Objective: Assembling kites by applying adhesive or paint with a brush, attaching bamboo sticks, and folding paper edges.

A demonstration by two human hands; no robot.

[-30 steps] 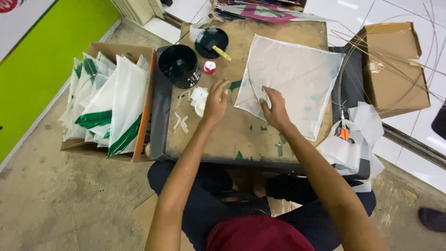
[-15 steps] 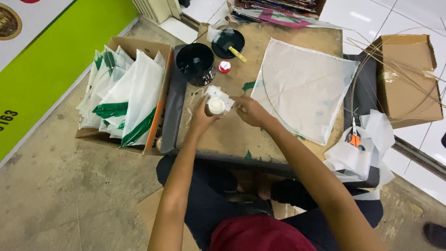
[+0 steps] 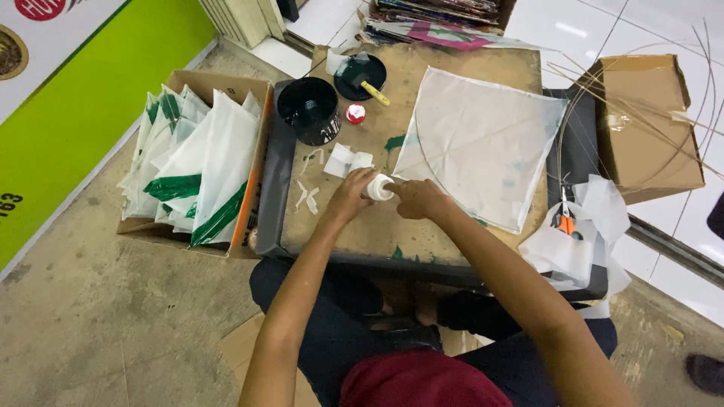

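The left hand [image 3: 348,197] is curled around a small white roll of tape [image 3: 378,187], gripping it from the 9 o'clock side so its flat end faces the other hand. The right hand [image 3: 417,197] meets it from 3 o'clock, fingertips pinched against the roll's edge, seemingly to pick at the loose end; whether it has hold of any tape I cannot tell. The roll sits just above the worktop [image 3: 377,234], near its middle, held over bare board, probably so both wrists can rest low.

At 2 o'clock from the hands lies a pale, translucent kite sheet [image 3: 483,143], spread flat with thin curved sticks across it, close enough to reach without shifting. White paper scraps [image 3: 343,160] lie just beyond the roll at 11 o'clock. Further on, at 11 o'clock, stand a black pot [image 3: 308,109], a dark dish with a yellow-handled brush [image 3: 360,77] and a small red cap [image 3: 355,114], kept at the far edge, clear of the sheet. A cardboard box of folded white-and-green kites [image 3: 200,162] stands at 9 o'clock off the worktop, and orange-handled scissors [image 3: 564,221] rest on white plastic at 3 o'clock.
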